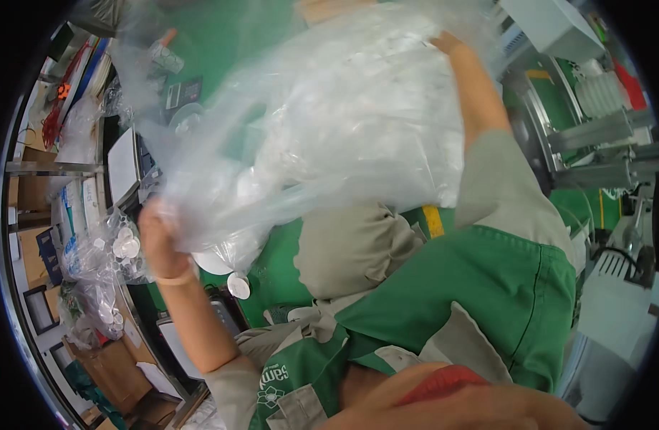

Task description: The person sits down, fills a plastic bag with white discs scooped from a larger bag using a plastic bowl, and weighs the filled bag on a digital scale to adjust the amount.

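I hold up a large clear plastic bag [329, 122] with both hands; it fills the upper middle of the view. My left hand [160, 233] grips its lower left end, with a pale band on the wrist. My right hand [450, 44] holds the bag's upper right edge, and the plastic partly hides its fingers. White round discs [238, 285] show at the bag's bottom, just right of my left hand. My green and grey sleeves and torso fill the lower right.
A metal shelf [54, 169] at the left carries smaller clear bags of white round parts [107, 252] and flat boxes. Cardboard boxes [118, 373] stand below it. A grey metal machine [594, 136] and a white unit [616, 304] stand at the right on a green floor [272, 272].
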Demonstrator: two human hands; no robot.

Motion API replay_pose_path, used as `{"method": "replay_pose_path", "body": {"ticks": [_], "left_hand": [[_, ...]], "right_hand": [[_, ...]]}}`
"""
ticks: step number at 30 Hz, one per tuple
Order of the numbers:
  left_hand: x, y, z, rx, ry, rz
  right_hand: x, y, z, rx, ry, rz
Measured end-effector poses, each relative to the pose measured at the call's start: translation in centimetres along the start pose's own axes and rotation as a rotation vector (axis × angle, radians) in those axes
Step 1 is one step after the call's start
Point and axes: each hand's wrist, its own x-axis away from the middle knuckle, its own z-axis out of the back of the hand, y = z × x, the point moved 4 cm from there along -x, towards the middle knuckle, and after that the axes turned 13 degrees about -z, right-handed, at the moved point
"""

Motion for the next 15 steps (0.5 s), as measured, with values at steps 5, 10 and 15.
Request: {"method": "replay_pose_path", "body": {"ticks": [5, 10, 15], "left_hand": [[1.3, -9.8, 23.7, -0.102, 0.608, 0.235], [-6.6, -14.9, 18.6, -0.054, 0.686, 0.214], [-9.5, -14.8, 12.4, -0.290, 0.379, 0.086]], "right_hand": [[11.8, 5.2, -5.7, 0.027, -0.235, -0.145], [16.6, -0.3, -2.2, -0.632, -0.109, 0.293], [26.3, -12.8, 3.3, -0.197, -1.069, 0.288]]}}
